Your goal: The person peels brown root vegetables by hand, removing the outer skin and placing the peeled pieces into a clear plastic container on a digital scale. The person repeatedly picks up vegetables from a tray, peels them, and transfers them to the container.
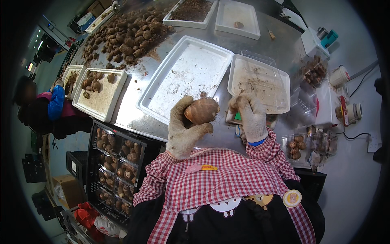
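My left hand, in a knitted glove, is wrapped around a large brown taro corm with ringed skin. It holds the corm above the near edge of a large white foam tray strewn with root hairs and crumbs. To the right, my gloved right hand has its fingers curled at the near left corner of a smaller white tray; whether it grips anything is hidden. Under that hand, part of a scale with a green display shows. A clear plastic container lies over the smaller tray's far part.
A heap of taro covers the table's far left. A foam tray of small corms stands left, where a co-worker's blue sleeve shows. A black crate of packed boxes stands beside me. Filled clear boxes sit right.
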`<state>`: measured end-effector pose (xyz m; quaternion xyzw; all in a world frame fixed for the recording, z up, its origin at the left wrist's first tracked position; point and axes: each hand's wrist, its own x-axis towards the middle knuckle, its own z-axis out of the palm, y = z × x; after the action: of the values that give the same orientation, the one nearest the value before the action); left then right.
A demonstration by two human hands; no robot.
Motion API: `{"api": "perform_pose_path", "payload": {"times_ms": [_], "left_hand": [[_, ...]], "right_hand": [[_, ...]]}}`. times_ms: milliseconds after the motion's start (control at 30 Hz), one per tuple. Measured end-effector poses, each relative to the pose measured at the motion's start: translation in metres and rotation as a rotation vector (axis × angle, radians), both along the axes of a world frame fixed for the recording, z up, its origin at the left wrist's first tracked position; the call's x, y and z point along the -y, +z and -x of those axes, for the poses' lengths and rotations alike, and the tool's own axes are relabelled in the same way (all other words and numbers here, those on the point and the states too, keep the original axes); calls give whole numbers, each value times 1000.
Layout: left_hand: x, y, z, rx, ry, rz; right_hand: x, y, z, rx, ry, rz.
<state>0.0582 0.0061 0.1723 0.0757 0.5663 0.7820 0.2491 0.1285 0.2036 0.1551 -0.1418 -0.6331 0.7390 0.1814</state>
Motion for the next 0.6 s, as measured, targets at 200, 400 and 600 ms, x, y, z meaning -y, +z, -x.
{"api": "perform_pose_path", "payload": {"times_ms": [200, 400, 600], "left_hand": [[0, -17, -2, -274, -17, 134], [10, -26, 7, -84, -126, -33], [11, -26, 20, 98, -19, -266]], "right_hand": [[13, 7, 6, 234, 421, -307], [20, 18, 0, 184, 408, -227], [22, 5, 14, 74, 130, -594]]}}
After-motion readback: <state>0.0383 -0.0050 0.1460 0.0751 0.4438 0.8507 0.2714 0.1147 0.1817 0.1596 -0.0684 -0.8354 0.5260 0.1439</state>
